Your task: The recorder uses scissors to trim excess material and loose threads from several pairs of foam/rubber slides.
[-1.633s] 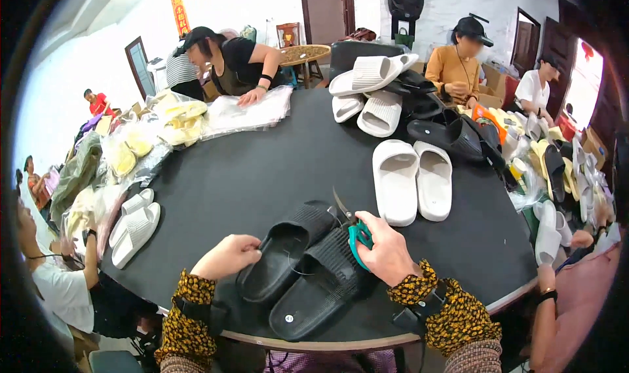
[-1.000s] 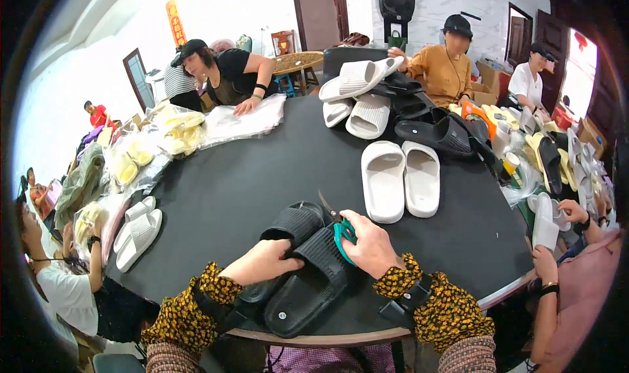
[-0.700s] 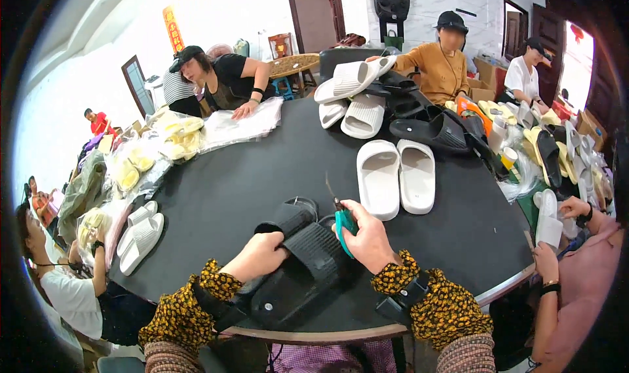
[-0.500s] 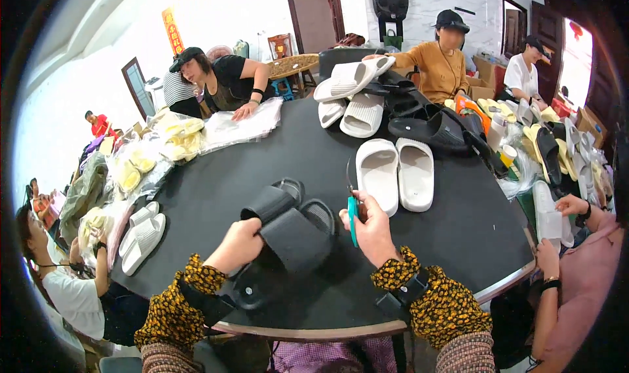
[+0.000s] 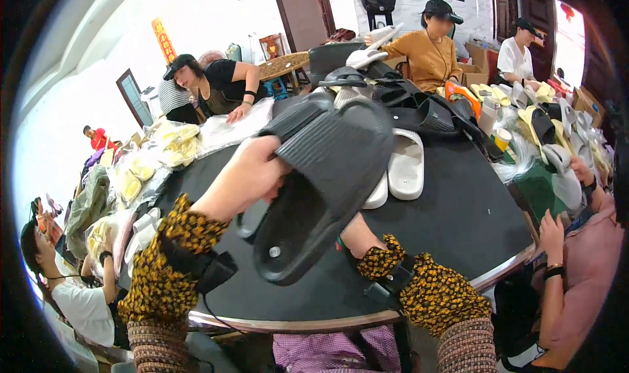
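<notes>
My left hand (image 5: 252, 170) grips a pair of black slippers (image 5: 337, 147) by their ribbed straps, raised and tilted above the table. One slipper covers most of the other. Behind the raised pair, my right hand (image 5: 360, 236) is partly hidden. A sliver of the teal handle of a pair of scissors (image 5: 339, 244) shows beside it; the blades are out of sight. Beyond that hand, a white slipper (image 5: 407, 170) lies sole down on the table, its mate mostly covered by the black pair.
The dark table (image 5: 452, 235) carries a heap of black slippers (image 5: 426, 114) at the far side. Bagged yellow slippers (image 5: 177, 143) lie at the left, and mixed slippers (image 5: 557, 127) pile up at the right. Several co-workers sit or lean around the table; one holds a white slipper (image 5: 383, 37).
My left hand has lifted the black slippers from low over the table, up and to the right. The pair now hides the scissors and part of my right hand.
</notes>
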The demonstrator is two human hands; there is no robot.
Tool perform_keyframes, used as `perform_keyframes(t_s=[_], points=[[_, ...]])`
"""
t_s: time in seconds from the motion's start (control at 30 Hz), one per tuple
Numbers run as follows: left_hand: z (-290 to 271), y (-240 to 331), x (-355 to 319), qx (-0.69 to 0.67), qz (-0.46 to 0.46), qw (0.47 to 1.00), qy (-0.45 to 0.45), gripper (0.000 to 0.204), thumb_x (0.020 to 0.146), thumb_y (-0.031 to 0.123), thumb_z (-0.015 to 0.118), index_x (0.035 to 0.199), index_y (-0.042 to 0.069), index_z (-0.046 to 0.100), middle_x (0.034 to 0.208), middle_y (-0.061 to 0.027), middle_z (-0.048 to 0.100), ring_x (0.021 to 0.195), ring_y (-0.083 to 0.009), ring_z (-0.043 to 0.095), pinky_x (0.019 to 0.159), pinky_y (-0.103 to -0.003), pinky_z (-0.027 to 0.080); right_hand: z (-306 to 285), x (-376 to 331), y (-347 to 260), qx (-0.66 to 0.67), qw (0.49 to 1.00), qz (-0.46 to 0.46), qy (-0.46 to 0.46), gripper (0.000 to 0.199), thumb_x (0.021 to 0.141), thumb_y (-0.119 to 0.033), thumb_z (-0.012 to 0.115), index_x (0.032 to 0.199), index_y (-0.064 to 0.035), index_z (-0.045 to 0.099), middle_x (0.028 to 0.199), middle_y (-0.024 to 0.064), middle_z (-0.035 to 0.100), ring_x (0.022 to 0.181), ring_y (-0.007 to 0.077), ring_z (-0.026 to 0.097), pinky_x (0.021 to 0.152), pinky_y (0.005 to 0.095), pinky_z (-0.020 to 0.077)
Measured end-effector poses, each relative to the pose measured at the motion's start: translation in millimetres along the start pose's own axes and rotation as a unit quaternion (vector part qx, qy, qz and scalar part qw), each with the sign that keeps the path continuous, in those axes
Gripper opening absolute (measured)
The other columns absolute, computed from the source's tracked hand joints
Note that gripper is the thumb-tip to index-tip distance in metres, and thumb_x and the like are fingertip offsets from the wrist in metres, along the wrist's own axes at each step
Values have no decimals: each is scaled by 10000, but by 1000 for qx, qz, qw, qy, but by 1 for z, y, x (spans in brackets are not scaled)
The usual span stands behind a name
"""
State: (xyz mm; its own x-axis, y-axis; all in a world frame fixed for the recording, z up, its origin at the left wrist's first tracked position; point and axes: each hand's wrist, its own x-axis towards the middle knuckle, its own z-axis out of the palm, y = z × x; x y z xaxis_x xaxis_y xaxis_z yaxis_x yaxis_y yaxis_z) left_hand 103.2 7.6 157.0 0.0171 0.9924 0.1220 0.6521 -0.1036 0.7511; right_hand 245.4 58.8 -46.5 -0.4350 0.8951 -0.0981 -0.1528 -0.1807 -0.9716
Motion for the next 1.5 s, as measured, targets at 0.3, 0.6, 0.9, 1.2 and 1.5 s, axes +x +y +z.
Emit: perform_keyframes(t_s=[0.3,0.6,0.9,1.2,1.5], points=[[95,44,62,-48,65,992,-93,201,888,106,516,819,-67,592,617,-68,563,507,-156,567,462,-298,465,11,7,15,-128,991,-26,-18,387,877,-149,606,1213,15,507,1038,117,632,751,177,619,560,296,500],[174,56,95,-138,75,979,-130,194,881,73,505,822,-95,582,631,-134,602,520,-230,629,488,-349,536,-8,24,32,-157,987,-35,-13,468,847,-277,687,1199,0,549,825,62,633,609,121,583,452,267,455],[172,21,83,-76,272,952,-118,340,860,205,599,1084,-51,591,926,-211,671,868,-363,655,773,-412,510,-9,32,51,-128,987,-56,-82,425,868,-235,669,1201,-8,535,943,46,630,781,142,606,586,270,496],[2,-101,40,-97,30,995,4,438,937,144,558,1311,-64,464,1113,-140,636,905,-168,640,780,-293,526,1,-6,-4,-60,993,47,-93,453,832,-219,711,1195,-4,545,823,16,610,592,66,554,425,200,412],[-218,-416,-78,412,-115,823,374,369,778,172,584,1082,-35,622,921,-231,673,880,-350,652,781,-407,527,11,-9,-11,-51,993,53,-91,480,836,-178,704,1228,30,520,798,39,602,582,78,563,432,203,420]])
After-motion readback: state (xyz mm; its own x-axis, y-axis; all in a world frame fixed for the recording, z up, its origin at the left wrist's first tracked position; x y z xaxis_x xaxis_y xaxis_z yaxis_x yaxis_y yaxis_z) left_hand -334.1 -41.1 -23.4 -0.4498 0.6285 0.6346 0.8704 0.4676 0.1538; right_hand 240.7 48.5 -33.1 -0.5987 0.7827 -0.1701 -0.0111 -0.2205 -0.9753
